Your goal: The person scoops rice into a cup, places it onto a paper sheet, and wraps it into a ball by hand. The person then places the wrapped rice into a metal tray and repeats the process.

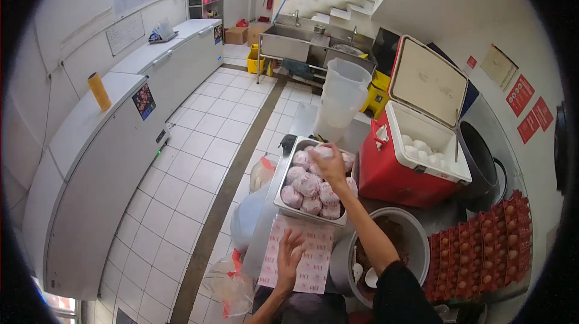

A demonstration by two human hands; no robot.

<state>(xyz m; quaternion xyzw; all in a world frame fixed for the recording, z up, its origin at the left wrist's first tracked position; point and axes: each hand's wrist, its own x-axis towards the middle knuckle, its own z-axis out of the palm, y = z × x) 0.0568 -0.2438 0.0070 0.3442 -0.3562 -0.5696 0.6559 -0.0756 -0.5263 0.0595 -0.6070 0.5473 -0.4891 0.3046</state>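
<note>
My right hand (331,166) reaches over a stainless steel pan (312,216) filled with round bundles wrapped in printed paper. Its fingers are spread and slightly blurred at a wrapped bundle (322,152) near the far end; whether they grip it cannot be told. Another wrapped bundle (306,184) lies in the middle of the pile. My left hand (290,251) hovers with fingers apart above the stack or sheet of printed wrapping paper (314,274), which lies on the steel table just in front of the pan. Nothing shows in that hand.
Right of the pan stands a red cooler (384,179), lid raised, with white round items (423,150) inside. A large pot (423,238) holds brown food and a white bowl (372,277). Red egg trays (479,247) stand at the right. Tall translucent containers (341,97) stand behind.
</note>
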